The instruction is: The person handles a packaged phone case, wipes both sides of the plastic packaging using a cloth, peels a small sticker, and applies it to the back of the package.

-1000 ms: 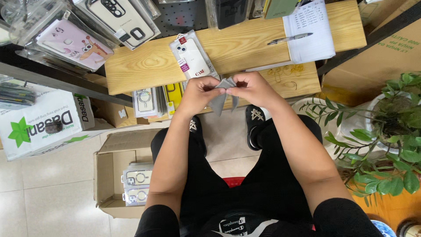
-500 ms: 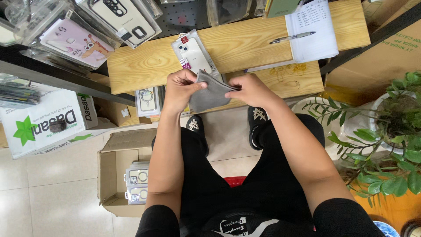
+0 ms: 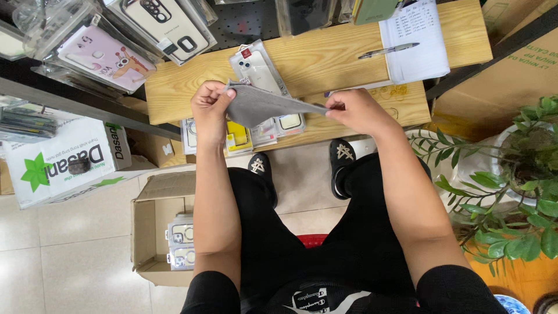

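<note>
Grey pouch (image 3: 261,104), flat and soft-looking, stretched between both hands just above the near edge of the wooden bench (image 3: 325,58). All places below taken from that bench.

Bench: pale wood, two planks, running across the top of the view.
Potted plant (image 3: 511,174): off the bench's right end, leafy stems reaching toward the person's right leg.
White carton (image 3: 64,160) with green star print: off the bench's left end, lower down, on the tiled floor.
Open cardboard box (image 3: 154,232): below the bench's left part, beside the person's left leg; packed phone cases lie inside.
Sheet of paper (image 3: 415,40): on the bench's right part, pen (image 3: 388,50) lying across its left edge.
Clear packed phone case (image 3: 258,70): on the bench's middle, partly behind the pouch.

Left hand (image 3: 210,107): fingers closed in a pinch on the pouch's left corner, thumb on top.
Right hand (image 3: 357,110): fingertips pinched tight on the pouch's right tip.
Pouch hangs taut between them, off the bench surface.
</note>
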